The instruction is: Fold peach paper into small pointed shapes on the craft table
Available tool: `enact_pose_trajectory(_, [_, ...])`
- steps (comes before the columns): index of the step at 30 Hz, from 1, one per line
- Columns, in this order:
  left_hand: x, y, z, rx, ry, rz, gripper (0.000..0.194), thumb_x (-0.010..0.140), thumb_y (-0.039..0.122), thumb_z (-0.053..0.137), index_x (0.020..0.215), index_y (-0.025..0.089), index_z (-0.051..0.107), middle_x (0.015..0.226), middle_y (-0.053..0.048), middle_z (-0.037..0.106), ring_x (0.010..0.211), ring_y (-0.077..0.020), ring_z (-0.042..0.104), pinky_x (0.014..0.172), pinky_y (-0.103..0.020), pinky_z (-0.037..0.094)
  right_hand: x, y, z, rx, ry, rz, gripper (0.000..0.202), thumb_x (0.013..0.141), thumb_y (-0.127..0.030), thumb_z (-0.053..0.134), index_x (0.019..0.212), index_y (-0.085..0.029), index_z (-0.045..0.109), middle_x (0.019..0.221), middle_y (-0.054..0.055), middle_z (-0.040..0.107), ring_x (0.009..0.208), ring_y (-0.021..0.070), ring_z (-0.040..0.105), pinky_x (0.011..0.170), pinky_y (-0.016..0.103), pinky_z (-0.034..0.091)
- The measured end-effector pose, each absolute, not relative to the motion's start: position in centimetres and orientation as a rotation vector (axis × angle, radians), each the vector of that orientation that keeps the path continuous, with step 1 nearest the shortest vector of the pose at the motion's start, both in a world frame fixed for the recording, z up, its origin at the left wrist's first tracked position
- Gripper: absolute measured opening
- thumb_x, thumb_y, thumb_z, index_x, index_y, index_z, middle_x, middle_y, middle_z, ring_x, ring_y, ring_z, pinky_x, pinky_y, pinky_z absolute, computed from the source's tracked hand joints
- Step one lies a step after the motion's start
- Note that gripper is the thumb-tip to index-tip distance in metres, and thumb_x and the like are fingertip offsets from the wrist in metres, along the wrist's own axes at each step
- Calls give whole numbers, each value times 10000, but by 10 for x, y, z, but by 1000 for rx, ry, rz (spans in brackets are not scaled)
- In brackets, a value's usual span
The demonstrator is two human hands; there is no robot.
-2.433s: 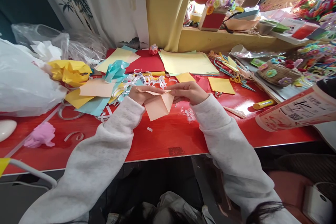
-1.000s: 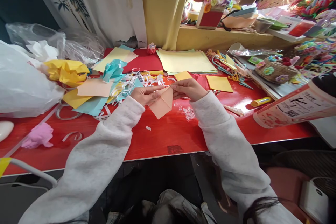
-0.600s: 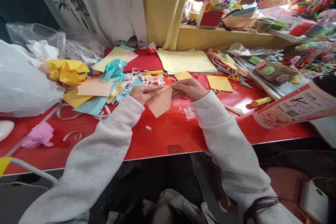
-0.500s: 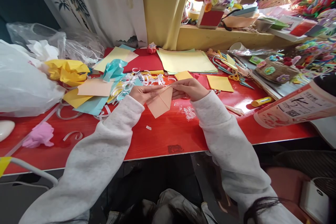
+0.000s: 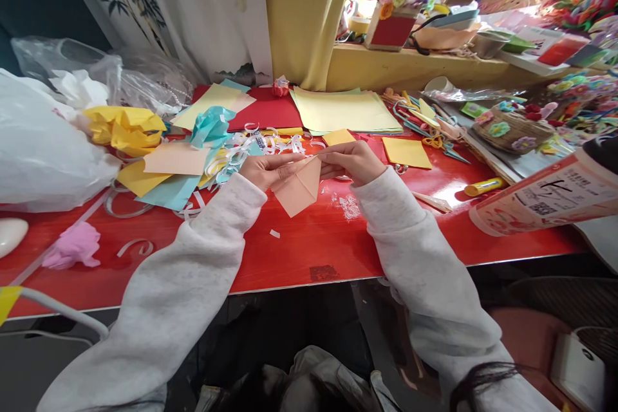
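Observation:
A folded sheet of peach paper [image 5: 297,192] hangs between my hands above the red table, one corner pointing down and crease lines showing on its face. My left hand [image 5: 266,170] pinches its upper left edge between thumb and fingers. On the other side, my right hand [image 5: 353,162] is closed on the top right edge, fingertips partly behind the paper. The two sets of fingertips nearly meet at the top. A small white paper scrap [image 5: 275,234] lies on the table just below.
White and blue paper strips [image 5: 236,158] and a peach sheet [image 5: 176,159] lie left. Yellow paper squares [image 5: 407,152] and a stack of pale yellow sheets [image 5: 345,109] are behind. A tilted cup [image 5: 545,196] and a yellow tube [image 5: 485,187] stand right; pink crumpled paper [image 5: 74,246] lies left.
Both hands keep hold of the peach paper in nearly the same place. The fingers and paper shift only slightly, and the whole view moves a little.

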State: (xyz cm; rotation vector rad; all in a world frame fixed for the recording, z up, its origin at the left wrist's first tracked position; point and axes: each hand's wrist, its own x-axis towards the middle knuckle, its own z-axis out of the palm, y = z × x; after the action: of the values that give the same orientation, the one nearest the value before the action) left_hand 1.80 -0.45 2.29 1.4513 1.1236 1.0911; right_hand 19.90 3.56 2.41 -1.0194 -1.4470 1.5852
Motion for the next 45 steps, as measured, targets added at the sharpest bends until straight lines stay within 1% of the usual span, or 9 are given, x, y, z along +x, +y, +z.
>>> enact_pose_trajectory(9, [17, -1, 18, 1442, 1150, 1052, 396, 606, 329, 658, 968, 174, 613, 1008, -48, 622, 990, -203, 542, 887, -328, 425, 195, 35, 23, -1054, -1401, 1567, 131, 673, -193, 591, 778, -129, 637, 662, 28, 643, 575, 91, 606, 620, 235, 529])
enact_pose_trajectory(14, [17, -3, 20, 1473, 1128, 1053, 383, 634, 336, 635, 977, 168, 610, 1006, -49, 623, 980, -198, 547, 882, -313, 425, 193, 35, 24, -1115, -1420, 1574, 220, 714, -322, 546, 743, -114, 609, 653, 47, 627, 587, 98, 597, 600, 229, 520])
enact_pose_trajectory(18, [17, -3, 18, 1491, 1098, 1004, 411, 634, 338, 633, 1007, 170, 596, 1019, -49, 618, 979, -204, 547, 863, -302, 434, 194, 36, 19, -1073, -1588, 1434, 266, 649, -381, 606, 729, -128, 600, 677, 39, 615, 631, 123, 592, 624, 267, 510])
enact_pose_trajectory(21, [16, 1, 12, 1493, 1072, 980, 457, 620, 367, 636, 1026, 164, 588, 1025, -59, 616, 985, -216, 544, 852, -302, 441, 193, 38, 12, -1130, -1779, 1113, 236, 688, -371, 564, 715, -139, 598, 661, 33, 605, 632, 139, 574, 615, 285, 482])
enact_pose_trajectory(26, [14, 11, -1, 1439, 1073, 878, 515, 553, 432, 664, 984, 154, 609, 969, -58, 640, 935, -238, 570, 804, -315, 473, 187, 35, 6, -1338, -2015, 262, 166, 755, -248, 466, 727, -154, 600, 641, 49, 606, 629, 164, 551, 613, 283, 407])
enact_pose_trajectory(29, [13, 9, 0, 1387, 1050, 781, 461, 537, 441, 673, 896, 153, 636, 869, -50, 663, 786, -224, 621, 739, -339, 505, 185, 34, 5, -1326, -2004, 67, 197, 787, -252, 412, 792, -164, 589, 715, 66, 624, 673, 177, 555, 623, 274, 387])
enact_pose_trajectory(34, [15, -1, 9, 1479, 907, 529, 342, 541, 383, 683, 797, 159, 647, 734, -43, 665, 692, -188, 626, 679, -327, 503, 188, 33, 10, -1130, -2066, 145, 218, 812, -240, 370, 801, -148, 567, 790, 64, 611, 694, 141, 530, 635, 233, 380])
enact_pose_trajectory(40, [16, 2, 4, 1531, 1045, 663, 300, 588, 406, 629, 777, 174, 644, 706, -12, 643, 648, -146, 590, 567, -251, 476, 187, 31, 16, -949, -2195, 400, 217, 795, -281, 414, 767, -144, 580, 756, 43, 596, 705, 117, 507, 667, 222, 376])
enact_pose_trajectory(45, [15, 9, -2, 1467, 1050, 711, 320, 531, 405, 672, 727, 153, 641, 706, -25, 641, 699, -170, 593, 664, -290, 474, 188, 35, 13, -1055, -2096, 684, 305, 722, -414, 502, 821, -139, 589, 690, 20, 574, 638, 107, 490, 594, 221, 363])
